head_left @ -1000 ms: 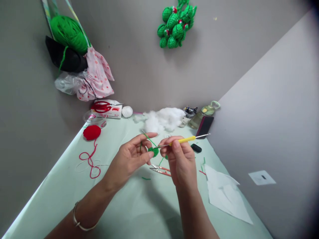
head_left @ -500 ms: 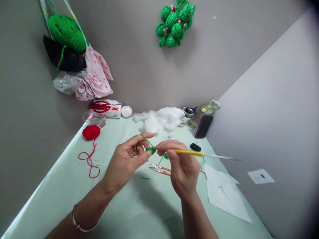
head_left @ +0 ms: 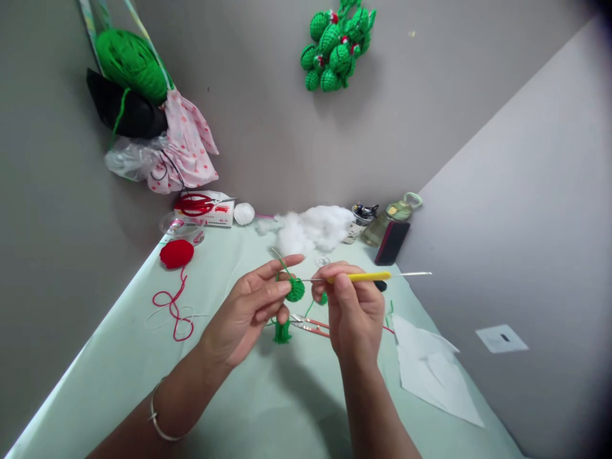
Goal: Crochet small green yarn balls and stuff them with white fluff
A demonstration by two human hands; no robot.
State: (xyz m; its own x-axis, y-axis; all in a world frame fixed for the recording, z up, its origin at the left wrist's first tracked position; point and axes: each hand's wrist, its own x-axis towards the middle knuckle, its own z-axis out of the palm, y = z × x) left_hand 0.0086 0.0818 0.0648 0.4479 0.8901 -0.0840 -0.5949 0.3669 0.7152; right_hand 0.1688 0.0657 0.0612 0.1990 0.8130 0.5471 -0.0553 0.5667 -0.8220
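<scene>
Between thumb and fingers, my left hand (head_left: 248,306) pinches a small round green crochet piece (head_left: 296,290), with green yarn running over the raised index finger. My right hand (head_left: 356,309) grips a crochet hook by its yellow handle (head_left: 366,276); the thin metal shaft reaches left to the green piece. Below my left fingers hangs a green bundle (head_left: 282,332), its upper part hidden by the hand. Orange-handled thread snips (head_left: 313,326) lie on the table between the hands, partly covered by my right hand.
White stuffing (head_left: 313,228) lies at the back. A red yarn ball (head_left: 176,254) and red scissors (head_left: 196,204) are on the left. On the right are a phone (head_left: 393,243), a bottle (head_left: 382,223) and white sheets (head_left: 430,366). Green crocheted pieces (head_left: 337,54) hang on the wall.
My left hand has turned, showing more of the round green piece and the green bundle below. The hook has swung level, and its handle has moved slightly left and up.
</scene>
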